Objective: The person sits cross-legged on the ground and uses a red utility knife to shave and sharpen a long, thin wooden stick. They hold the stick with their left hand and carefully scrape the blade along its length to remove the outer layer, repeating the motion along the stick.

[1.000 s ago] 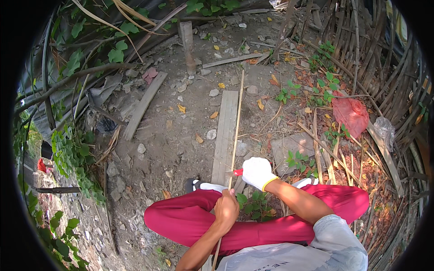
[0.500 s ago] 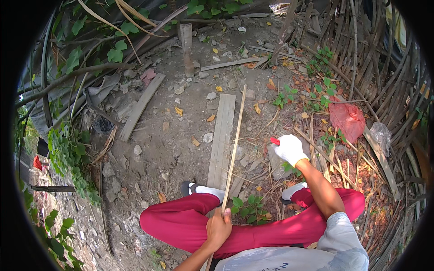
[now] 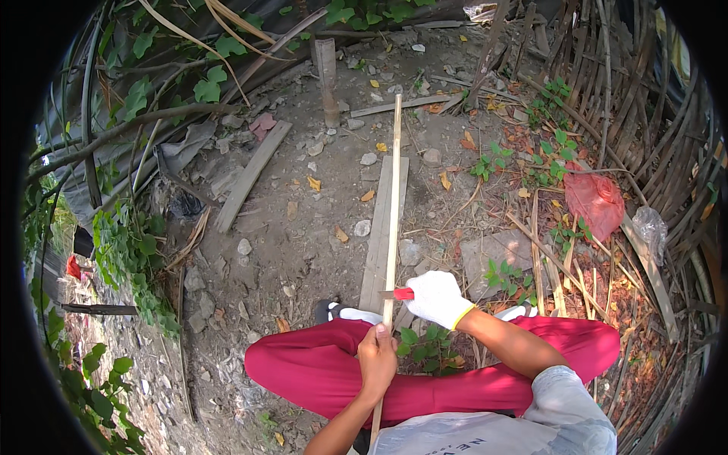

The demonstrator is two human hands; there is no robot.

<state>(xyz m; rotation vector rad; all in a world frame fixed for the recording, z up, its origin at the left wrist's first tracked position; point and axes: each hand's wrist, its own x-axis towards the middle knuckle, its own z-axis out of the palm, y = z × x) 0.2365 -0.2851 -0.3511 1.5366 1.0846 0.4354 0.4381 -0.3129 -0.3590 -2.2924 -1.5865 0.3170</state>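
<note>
A long, thin wooden strip (image 3: 393, 205) runs from my lap away over the ground, its far end raised past a flat board. My bare left hand (image 3: 377, 355) is wrapped round the strip near my knees, thumb on top. In a white glove, my right hand (image 3: 437, 296) grips a knife with a red handle (image 3: 405, 294). The knife's short, dark blade (image 3: 388, 296) lies across the strip, just beyond my left thumb. Part of the handle is hidden inside the glove.
A grey board (image 3: 375, 258) lies under the strip. Another plank (image 3: 252, 176) rests to the left, near a short upright post (image 3: 327, 83). A red plastic bag (image 3: 594, 203), loose sticks and a fence of woven branches (image 3: 644, 114) are on the right. Leafy vines (image 3: 125, 250) grow at left.
My right hand has come left and nearer with the knife, from apart to the strip. The strip's far end has swung slightly left and now reaches higher. My left hand keeps its hold.
</note>
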